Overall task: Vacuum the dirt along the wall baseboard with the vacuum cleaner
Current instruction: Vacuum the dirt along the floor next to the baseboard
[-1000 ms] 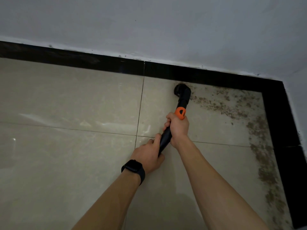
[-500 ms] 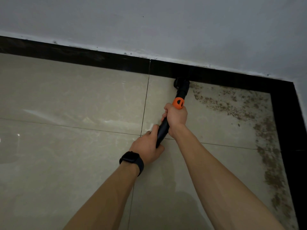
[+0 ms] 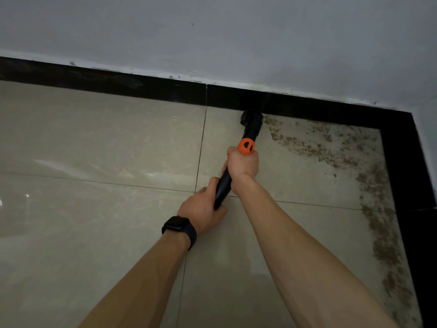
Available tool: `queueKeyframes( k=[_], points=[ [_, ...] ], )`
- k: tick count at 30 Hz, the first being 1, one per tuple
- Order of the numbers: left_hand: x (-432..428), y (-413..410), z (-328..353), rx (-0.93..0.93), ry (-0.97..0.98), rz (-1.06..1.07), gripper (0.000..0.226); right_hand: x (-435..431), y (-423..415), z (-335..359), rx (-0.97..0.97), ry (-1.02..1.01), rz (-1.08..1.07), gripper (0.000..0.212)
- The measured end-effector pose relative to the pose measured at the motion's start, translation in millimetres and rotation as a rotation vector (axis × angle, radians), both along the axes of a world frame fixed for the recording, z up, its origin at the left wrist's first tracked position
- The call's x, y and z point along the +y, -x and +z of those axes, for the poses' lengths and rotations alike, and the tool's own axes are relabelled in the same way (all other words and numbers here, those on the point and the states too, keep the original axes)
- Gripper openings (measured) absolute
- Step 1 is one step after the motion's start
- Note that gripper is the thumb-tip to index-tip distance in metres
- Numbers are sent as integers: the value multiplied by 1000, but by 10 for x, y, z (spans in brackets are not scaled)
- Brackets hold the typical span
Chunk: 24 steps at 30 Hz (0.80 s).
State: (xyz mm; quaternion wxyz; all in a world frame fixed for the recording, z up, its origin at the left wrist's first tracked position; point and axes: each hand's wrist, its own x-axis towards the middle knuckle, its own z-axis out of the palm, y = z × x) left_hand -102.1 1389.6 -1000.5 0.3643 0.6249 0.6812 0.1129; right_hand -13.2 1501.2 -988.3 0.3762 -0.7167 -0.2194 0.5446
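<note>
A corner of a dim room, seen from my head camera: glossy beige floor tiles [image 3: 94,138] meet a pale grey wall [image 3: 236,39] edged by a black baseboard [image 3: 142,85], which turns at the right and runs toward me along the side wall. Thin grout lines cross just beside my hands. Brown dirt [image 3: 307,143] lies scattered in a band along the far baseboard and thickens into a darker strip down the right-hand edge; the tiles left of the vacuum's head look clean and catch soft reflections.

Both my bare arms reach forward from the bottom of the view. My right hand [image 3: 243,165] is wrapped round the black tube of the vacuum cleaner [image 3: 222,185], fingers curled, just below an orange collar [image 3: 246,146]. My left hand [image 3: 203,204] grips the same tube lower down, thumb along its side, a ring [image 3: 205,187] on one finger and a dark watch [image 3: 178,227] on the wrist. The two hands sit close together, the right ahead of the left.

The tube slants away from me, and its round black nozzle [image 3: 252,119] rests on the floor right against the far baseboard, at the left end of the dirt band
</note>
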Motion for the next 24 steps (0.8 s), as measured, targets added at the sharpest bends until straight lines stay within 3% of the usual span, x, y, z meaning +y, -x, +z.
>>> queueKeyframes(
  k=[5, 24],
  points=[
    [130, -183, -24, 8, -2, -44, 47, 100, -224, -4, 7, -13, -51, 15],
    [-292, -272, -31, 68, -3, -186, 47, -442, -470, -41, -8, 11, -173, 35]
  ],
)
